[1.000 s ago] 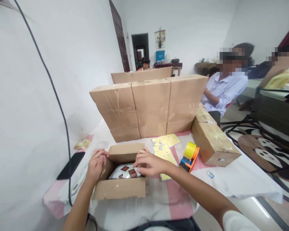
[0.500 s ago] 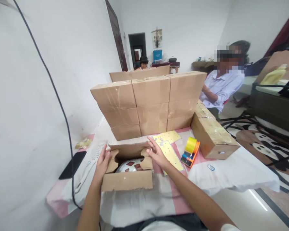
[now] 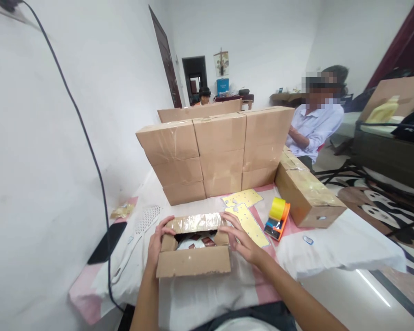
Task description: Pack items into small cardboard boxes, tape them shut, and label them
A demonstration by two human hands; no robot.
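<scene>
In front of me a small cardboard box (image 3: 193,263) stands on the table with its top partly open. Inside it, packets or a round item with a white and reddish-brown pattern (image 3: 196,242) show through the gap; the exact kind is unclear. My left hand (image 3: 160,236) grips the box's far left corner, fingers over the far flap (image 3: 195,223). At the far right corner, my right hand (image 3: 239,236) has bent fingers on the same flap. That flap leans inward, shiny tape across it. The near flap sticks out toward me.
Several stacked cartons (image 3: 217,154) form a wall behind. A tape dispenser (image 3: 278,218) with yellow tape, yellow dotted sheets (image 3: 246,223) and a long carton (image 3: 310,197) lie right. A white slotted ladle (image 3: 148,220) and black phone (image 3: 106,242) lie left. A person (image 3: 315,128) sits beyond.
The far flap, upright before, has folded inward over the box. Both hands have moved onto its corners, with fingers bent over it. The view has shifted slightly.
</scene>
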